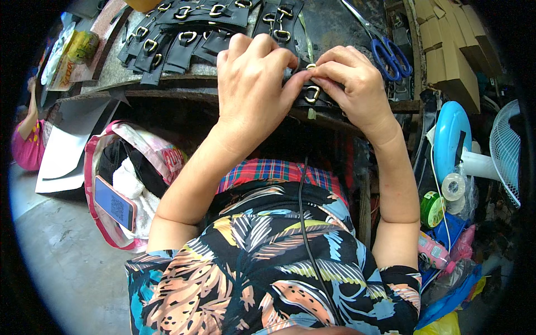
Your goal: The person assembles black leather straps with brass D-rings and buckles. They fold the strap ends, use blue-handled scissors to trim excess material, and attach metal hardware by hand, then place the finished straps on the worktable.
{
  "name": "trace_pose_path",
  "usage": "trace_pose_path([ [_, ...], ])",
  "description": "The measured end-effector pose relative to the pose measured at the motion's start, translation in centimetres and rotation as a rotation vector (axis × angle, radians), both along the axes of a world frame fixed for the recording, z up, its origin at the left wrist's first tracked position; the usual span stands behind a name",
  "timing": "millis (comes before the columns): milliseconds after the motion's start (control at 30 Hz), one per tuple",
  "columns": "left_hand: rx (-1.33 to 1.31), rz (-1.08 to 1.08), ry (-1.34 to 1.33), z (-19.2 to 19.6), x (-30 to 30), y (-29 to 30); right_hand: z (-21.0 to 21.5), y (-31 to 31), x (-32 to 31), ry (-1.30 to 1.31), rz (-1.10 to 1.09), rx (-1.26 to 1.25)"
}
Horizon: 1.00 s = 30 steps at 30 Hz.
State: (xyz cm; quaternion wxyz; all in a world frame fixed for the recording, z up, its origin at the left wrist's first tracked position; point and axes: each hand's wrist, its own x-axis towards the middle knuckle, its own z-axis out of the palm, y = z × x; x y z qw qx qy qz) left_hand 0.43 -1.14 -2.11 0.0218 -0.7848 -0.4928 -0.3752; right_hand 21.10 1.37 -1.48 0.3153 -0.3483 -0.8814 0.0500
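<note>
My left hand (pixel 254 84) and my right hand (pixel 354 84) meet at the bench edge, fingers bent and fingertips pinched close together. Between the fingertips shows a small gold-coloured metal ring (pixel 311 66). What the left fingertips grip is hidden. Just below them lies a black strap with a gold-coloured D-shaped buckle (pixel 312 95). A thin pale-green strip (pixel 305 34) runs away from the fingertips toward the far side. To the left, several black straps with gold-coloured clasps (pixel 187 38) lie in overlapping rows.
Blue-handled scissors (pixel 392 58) lie right of my right hand. Cardboard pieces (pixel 455 50) are stacked at far right, above a blue and white fan (pixel 453 142). A bag (pixel 94 151) with a phone (pixel 115 204) on top hangs at left. A black cable (pixel 306 223) crosses my lap.
</note>
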Motion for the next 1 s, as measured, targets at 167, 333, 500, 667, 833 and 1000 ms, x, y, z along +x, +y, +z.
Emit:
trace_pose_path([
  [167,0.147,0.015,0.072,0.1,0.6,0.0,-0.4,-0.1,0.1,0.005,0.001,0.019],
  [333,-0.032,0.004,0.038,0.3,-0.1,-0.7,-0.4,-0.2,0.0,-0.003,-0.015,0.041],
  [500,0.048,-0.037,0.145,0.4,-1.7,0.2,-0.6,-0.2,-0.2,0.018,-0.033,0.047],
  [667,0.044,-0.066,0.180,0.1,-1.9,1.5,-0.7,-0.1,-0.3,0.071,-0.023,0.008],
  [833,0.089,0.015,0.251,-0.2,-0.8,1.8,-0.1,-0.3,-0.4,-0.052,-0.017,0.080],
  [1000,0.158,0.004,0.037,0.3,-1.1,1.6,0.3,-0.8,-0.4,-0.105,-0.042,0.107],
])
